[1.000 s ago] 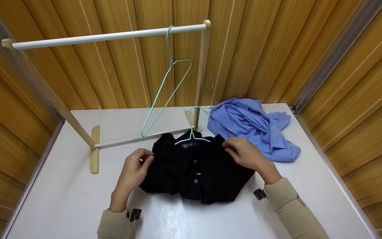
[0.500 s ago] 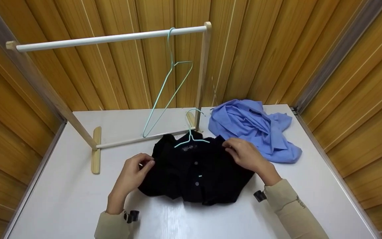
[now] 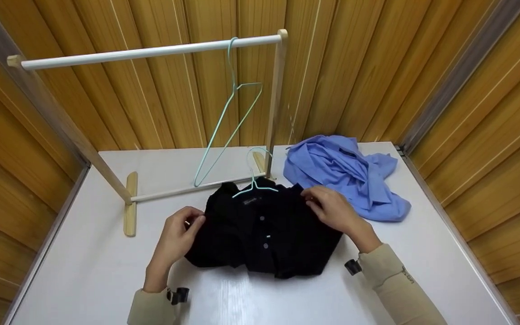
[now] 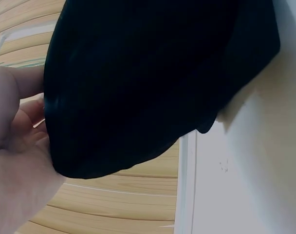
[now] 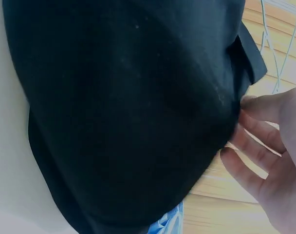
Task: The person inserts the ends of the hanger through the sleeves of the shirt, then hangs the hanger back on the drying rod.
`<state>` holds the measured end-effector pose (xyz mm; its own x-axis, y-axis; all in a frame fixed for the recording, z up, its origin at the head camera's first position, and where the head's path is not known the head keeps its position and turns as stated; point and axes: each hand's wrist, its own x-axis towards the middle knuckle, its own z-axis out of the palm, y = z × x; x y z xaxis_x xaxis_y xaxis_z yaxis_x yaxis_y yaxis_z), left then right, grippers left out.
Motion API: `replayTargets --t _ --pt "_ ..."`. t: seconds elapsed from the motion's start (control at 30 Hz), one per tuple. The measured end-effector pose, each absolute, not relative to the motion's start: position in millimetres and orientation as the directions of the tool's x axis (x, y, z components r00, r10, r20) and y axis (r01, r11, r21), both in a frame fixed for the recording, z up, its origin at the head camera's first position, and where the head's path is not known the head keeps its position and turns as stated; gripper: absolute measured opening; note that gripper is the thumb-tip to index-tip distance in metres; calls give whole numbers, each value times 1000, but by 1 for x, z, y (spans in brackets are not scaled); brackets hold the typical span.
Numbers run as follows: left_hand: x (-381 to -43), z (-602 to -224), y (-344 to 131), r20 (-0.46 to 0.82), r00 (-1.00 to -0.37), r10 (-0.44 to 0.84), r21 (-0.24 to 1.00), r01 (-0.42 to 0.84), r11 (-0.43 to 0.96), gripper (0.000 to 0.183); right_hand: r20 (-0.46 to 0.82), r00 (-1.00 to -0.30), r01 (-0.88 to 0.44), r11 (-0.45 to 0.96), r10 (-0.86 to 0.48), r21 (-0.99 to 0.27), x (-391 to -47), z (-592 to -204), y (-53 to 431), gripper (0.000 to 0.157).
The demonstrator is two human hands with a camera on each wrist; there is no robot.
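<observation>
A black shirt (image 3: 294,234) with a buttoned front is held up over the table, its collar towards the rack. Inside its neck sits a mint-green wire hanger (image 3: 253,186), whose hook sticks up above the collar. My left hand (image 3: 179,234) pinches the shirt's left shoulder edge between thumb and fingers. At the opposite shoulder, my right hand (image 3: 332,210) pinches the cloth near the collar. In the right wrist view, the thumb and fingertips (image 5: 248,103) meet the fabric edge. The hanger's arms are mostly hidden inside the shirt.
Behind stands a clothes rack with a white rail (image 3: 151,53) and wooden posts. A second mint-green hanger (image 3: 217,131) hangs from the rail without clothing. A crumpled blue shirt (image 3: 345,176) lies at the back right of the white table (image 3: 79,253). Wood-panelled walls enclose it.
The hanger and black shirt have shifted a little to the left, and the hook has swung left. Both hands keep their hold, the left one slightly farther left.
</observation>
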<state>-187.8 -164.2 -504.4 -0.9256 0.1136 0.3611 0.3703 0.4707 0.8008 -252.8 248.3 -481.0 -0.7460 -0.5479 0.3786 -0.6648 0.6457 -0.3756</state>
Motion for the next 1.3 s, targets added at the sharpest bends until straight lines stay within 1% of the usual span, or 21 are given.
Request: replayTargets --t 0.2,0.6,0.9,1.13,1.3 --pt "-188 -504 -168 353 -933 70 802 340 491 5 396 -754 -652 670 -525 -354 -255 -484 254 21" --pt "-187 -504 -175 337 -941 -21 832 287 475 6 341 -789 -611 713 -511 -345 -257 -491 262 27" --pt "-186 -501 -179 348 -933 -95 835 263 483 4 318 -814 -579 727 -487 -369 -256 -498 265 37" --pt "-183 -497 -182 335 -931 -144 829 219 514 4 246 -853 -522 737 -461 -430 -253 -497 266 46" --pt "-180 -495 -186 329 -927 -178 835 198 513 6 230 -855 -518 739 -465 -431 -251 -498 267 48"
